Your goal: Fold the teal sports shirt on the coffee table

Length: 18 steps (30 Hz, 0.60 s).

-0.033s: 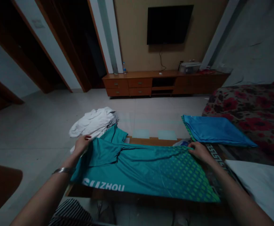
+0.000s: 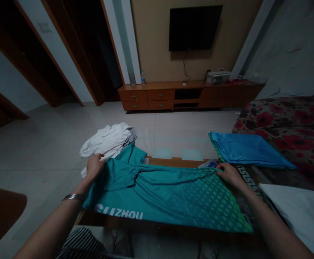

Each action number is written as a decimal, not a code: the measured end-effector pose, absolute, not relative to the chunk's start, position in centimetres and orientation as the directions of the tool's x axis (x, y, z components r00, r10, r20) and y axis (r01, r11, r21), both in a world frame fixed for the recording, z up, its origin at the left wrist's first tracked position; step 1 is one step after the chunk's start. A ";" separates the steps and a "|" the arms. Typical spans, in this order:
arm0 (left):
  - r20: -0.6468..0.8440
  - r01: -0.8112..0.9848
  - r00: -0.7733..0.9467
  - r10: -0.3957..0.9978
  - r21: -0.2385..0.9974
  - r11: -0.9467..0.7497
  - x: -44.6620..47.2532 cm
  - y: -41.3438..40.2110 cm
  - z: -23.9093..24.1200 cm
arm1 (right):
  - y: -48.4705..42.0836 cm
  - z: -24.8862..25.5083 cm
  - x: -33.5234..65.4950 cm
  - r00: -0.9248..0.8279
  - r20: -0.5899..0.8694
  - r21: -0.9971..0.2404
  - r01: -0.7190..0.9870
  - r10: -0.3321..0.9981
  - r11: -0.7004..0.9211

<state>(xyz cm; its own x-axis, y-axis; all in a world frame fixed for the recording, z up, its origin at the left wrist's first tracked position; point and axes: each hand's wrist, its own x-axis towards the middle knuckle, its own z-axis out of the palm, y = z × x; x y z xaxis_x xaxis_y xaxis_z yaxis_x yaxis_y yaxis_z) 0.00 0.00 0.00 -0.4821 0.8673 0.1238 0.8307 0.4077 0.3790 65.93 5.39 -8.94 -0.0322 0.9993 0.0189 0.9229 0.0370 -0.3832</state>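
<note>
The teal shirt (image 2: 159, 194) lay spread flat on the low table (image 2: 173, 160). The left hand (image 2: 94, 166) pinched its edge at nine o'clock; the right hand (image 2: 228, 173) gripped its far edge at three o'clock, fingers curled

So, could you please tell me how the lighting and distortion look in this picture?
Head view: dim and underexposed; the doorways at left go almost black, yet the teal shirt and its lettering stay legible between the left hand and right hand; wide-angle distortion tilts the walls.
</note>
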 end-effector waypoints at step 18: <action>0.030 0.967 0.254 0.967 0.024 -0.255 13.1 -0.4 -0.2 | 3.4 -9.1 65.2 0.075 0.045 -0.575 0.817 0.996 -0.036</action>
<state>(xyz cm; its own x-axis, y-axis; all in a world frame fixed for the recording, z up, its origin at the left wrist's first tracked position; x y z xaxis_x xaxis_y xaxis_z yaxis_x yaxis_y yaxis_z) 13.12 -0.39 -0.23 0.2544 0.9666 0.0296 0.9666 -0.2551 0.0243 65.20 3.42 -9.06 0.0747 0.9962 0.0446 0.8173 -0.0356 -0.5751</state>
